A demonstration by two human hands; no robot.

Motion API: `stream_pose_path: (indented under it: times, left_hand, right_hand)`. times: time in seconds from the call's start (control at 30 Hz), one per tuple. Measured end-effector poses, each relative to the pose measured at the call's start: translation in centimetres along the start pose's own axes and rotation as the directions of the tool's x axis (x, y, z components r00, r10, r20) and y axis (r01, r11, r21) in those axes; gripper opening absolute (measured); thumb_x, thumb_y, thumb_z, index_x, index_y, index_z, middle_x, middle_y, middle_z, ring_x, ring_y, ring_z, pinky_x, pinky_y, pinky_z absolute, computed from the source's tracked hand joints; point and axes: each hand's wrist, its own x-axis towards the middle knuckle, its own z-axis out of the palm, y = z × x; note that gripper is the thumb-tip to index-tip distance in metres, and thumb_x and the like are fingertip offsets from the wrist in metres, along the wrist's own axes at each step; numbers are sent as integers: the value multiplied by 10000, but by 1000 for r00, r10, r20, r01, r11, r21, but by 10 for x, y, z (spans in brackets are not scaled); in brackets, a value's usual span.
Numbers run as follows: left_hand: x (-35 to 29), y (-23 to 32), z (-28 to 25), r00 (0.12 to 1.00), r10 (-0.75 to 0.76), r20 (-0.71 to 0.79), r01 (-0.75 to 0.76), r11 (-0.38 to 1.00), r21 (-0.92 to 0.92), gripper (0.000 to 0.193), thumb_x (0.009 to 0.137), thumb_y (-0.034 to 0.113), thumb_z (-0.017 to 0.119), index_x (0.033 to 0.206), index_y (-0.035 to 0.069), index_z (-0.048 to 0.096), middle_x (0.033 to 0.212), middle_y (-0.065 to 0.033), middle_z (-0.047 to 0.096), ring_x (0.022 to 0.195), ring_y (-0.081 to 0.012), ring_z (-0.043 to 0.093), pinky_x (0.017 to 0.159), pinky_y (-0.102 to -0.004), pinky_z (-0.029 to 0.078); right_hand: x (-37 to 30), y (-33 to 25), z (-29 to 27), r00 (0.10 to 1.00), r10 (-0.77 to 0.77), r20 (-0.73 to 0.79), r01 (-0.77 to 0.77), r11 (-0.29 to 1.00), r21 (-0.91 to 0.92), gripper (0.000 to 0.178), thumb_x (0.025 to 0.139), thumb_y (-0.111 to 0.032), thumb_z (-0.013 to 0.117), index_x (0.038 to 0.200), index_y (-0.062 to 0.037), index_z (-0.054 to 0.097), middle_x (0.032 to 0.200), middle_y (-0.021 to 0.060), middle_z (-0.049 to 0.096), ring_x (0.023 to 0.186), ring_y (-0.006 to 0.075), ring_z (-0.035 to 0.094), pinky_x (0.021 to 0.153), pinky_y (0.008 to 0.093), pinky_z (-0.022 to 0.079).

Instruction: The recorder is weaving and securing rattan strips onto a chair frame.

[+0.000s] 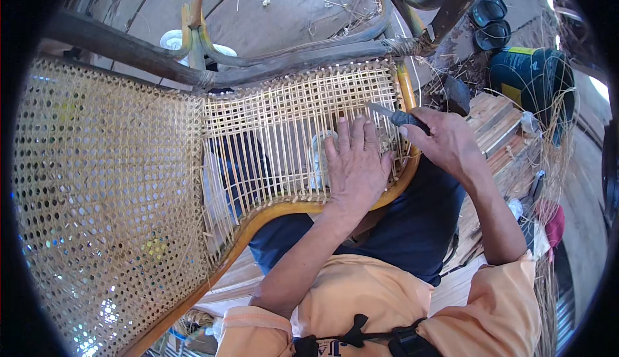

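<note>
A curved rattan chair frame (pixel 277 212) lies across my lap, strung with pale cane strands. Near its far edge the strands cross in a tight open weave (pixel 303 102); closer to me mostly lengthwise strands show, with gaps between them. My left hand (pixel 358 170) rests palm down on these strands, fingers spread. From the right, my right hand (pixel 445 138) grips a pointed hand tool (pixel 398 117) with a dark handle and thin grey blade. Its tip meets the weave just beyond my left fingertips, close to the frame's right side. Whether the blade is a knife or an awl I cannot tell.
A densely woven cane panel (pixel 109 176) fills the left side. Dark rattan poles (pixel 284 55) run behind the weave. At right are wooden boards (pixel 493 125), loose cane strands (pixel 567 118), a dark teal container (pixel 532 76) and black sandals (pixel 491 34).
</note>
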Motion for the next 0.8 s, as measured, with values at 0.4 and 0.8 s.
stream_pose_path:
  times: [0.4, 0.8]
  left_hand:
    - [7, 1, 8, 996, -93, -10, 92, 992, -85, 640, 837, 389, 551, 1252, -83, 431, 1330, -196, 423, 1292, -372, 296, 1034, -501, 199]
    - [13, -1, 7, 997, -77, -23, 72, 980, -187, 648, 825, 378, 573, 1246, -93, 427, 1339, -212, 399, 1284, -398, 277, 1030, -511, 189]
  right_hand:
    - [28, -23, -19, 992, -96, 80, 111, 968, -223, 333, 798, -337, 571, 787, -10, 631, 673, 207, 605, 693, 373, 621, 666, 449, 499]
    - [42, -30, -25, 955, -255, 151, 296, 801, -521, 278, 804, -304, 596, 776, -31, 646, 714, 153, 632, 721, 295, 648, 636, 374, 526]
